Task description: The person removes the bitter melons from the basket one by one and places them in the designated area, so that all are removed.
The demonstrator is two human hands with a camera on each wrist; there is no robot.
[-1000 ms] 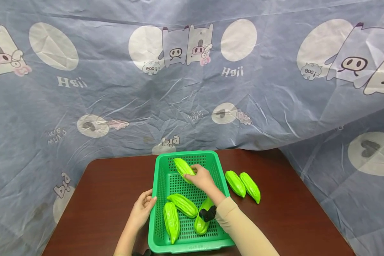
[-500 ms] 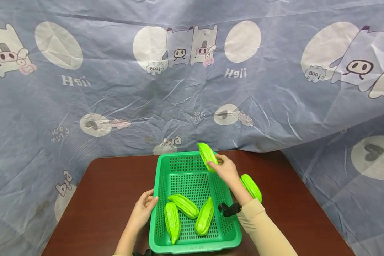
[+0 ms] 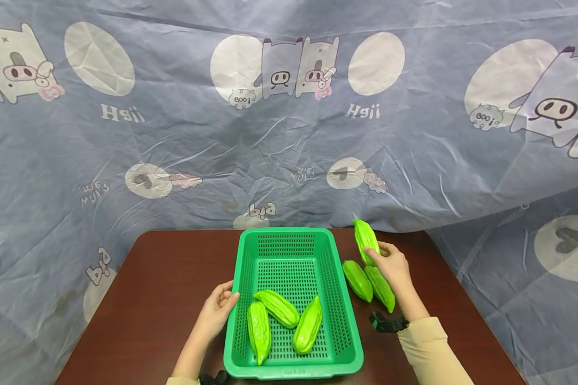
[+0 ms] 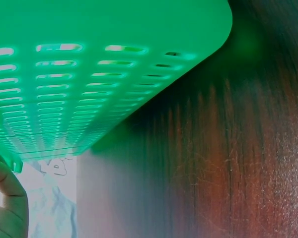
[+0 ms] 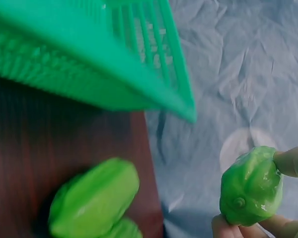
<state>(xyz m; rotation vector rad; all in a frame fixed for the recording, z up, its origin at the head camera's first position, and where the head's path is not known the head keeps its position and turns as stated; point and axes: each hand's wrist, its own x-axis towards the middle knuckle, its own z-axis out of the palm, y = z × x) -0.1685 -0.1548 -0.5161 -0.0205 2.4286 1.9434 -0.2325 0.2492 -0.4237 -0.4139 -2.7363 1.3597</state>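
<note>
Listener: Take the green basket [image 3: 293,370] as a clock face, 12 o'clock farthest from the person. What is the right hand [image 3: 389,267] doing?

Describer: It pinches one ribbed green fruit, the held gourd [image 3: 366,235], out past the basket at 2 o'clock. Thumb and fingers sit on opposite sides, spread only as wide as the gourd is thick. The gourd leans, far tip toward 11 o'clock.

Listener: What is near it?

Describer: Two similar gourds lie side by side at 3 o'clock, outside the basket: the inner gourd [image 3: 358,280] and the outer gourd [image 3: 380,289]. The right wrist view shows the held gourd apart from both.

Listener: And the left hand [image 3: 214,310]?

Describer: At 9 o'clock, holding the basket's side, thumb against the rim and fingers bent along the outer wall. The fingertips are partly hidden, so I cannot tell how tight that hold is.

Listener: What does the basket contain?

Describer: Three gourds in its nearer half. The first gourd [image 3: 259,334] is at 8 o'clock; the second gourd [image 3: 279,310], near the centre, slants from 10 to 4; the third gourd [image 3: 308,327] is at 5 o'clock.

Listener: The surroundings?

Describer: A reddish-brown table [image 3: 173,299] underneath, a grey-blue curtain [image 3: 221,144] with cartoon pigs at 12, a black strap [image 3: 389,323] on the right wrist, and beige sleeves [image 3: 431,345].
</note>
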